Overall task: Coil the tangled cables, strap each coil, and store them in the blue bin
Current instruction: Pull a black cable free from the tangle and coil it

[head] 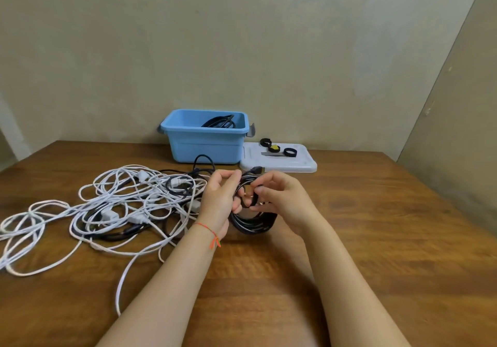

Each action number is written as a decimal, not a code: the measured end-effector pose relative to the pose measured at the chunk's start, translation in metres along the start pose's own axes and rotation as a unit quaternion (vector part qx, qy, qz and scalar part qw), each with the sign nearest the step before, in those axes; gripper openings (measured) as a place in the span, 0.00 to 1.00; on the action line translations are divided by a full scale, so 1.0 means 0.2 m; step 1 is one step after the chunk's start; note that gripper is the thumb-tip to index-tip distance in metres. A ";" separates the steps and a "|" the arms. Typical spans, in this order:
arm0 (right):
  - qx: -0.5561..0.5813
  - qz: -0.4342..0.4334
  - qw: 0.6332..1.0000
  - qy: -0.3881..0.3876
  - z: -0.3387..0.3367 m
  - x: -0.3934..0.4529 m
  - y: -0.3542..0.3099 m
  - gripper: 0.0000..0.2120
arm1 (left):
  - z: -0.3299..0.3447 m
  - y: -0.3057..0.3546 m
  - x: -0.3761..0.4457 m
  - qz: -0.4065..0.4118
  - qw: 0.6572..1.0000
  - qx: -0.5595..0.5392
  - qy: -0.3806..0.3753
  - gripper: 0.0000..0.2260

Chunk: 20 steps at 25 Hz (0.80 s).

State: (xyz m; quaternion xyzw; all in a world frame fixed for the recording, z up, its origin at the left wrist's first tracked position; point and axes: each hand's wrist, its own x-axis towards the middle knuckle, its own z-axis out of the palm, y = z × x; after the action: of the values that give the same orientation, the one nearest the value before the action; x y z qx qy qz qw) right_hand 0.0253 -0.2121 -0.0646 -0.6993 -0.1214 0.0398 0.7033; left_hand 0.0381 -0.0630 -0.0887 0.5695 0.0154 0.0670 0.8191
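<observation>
A black cable coil (251, 224) stands upright just above the wooden table (376, 239) between both hands. My left hand (219, 198) grips its upper left side, fingers curled round the loops. My right hand (282, 198) pinches a black strap (254, 200) wrapped around the coil's top. The coil's plug end (256, 169) sticks up behind the fingers. A tangle of white and black cables (121, 207) sprawls to the left. The blue bin (205, 135) stands at the back with another black coil (219, 123) inside.
The bin's pale grey lid (279, 165) lies flat to the right of the bin, carrying several rolled black straps (278, 150), one with a yellow patch. A wall runs close behind the table, and a panel slants along the right side.
</observation>
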 end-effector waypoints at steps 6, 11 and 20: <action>0.013 -0.098 0.993 0.065 0.03 0.01 0.05 0.07 | -0.04 -0.05 0.04 -0.056 0.998 -0.006 -0.033 0.06; 0.016 -0.085 0.995 0.051 0.02 0.00 0.05 0.07 | -0.05 -0.07 0.04 -0.092 0.995 -0.015 -0.035 0.05; -0.014 -0.058 0.998 0.011 0.04 -0.02 0.06 0.12 | -0.07 -0.06 0.02 -0.092 0.996 -0.016 -0.006 0.09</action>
State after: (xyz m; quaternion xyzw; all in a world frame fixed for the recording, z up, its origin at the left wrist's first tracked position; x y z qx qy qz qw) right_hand 0.0202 -0.2051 -0.0763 -0.7013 -0.1547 -0.0098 0.6958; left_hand 0.0406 -0.0532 -0.1041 0.5532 0.0618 -0.0121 0.8307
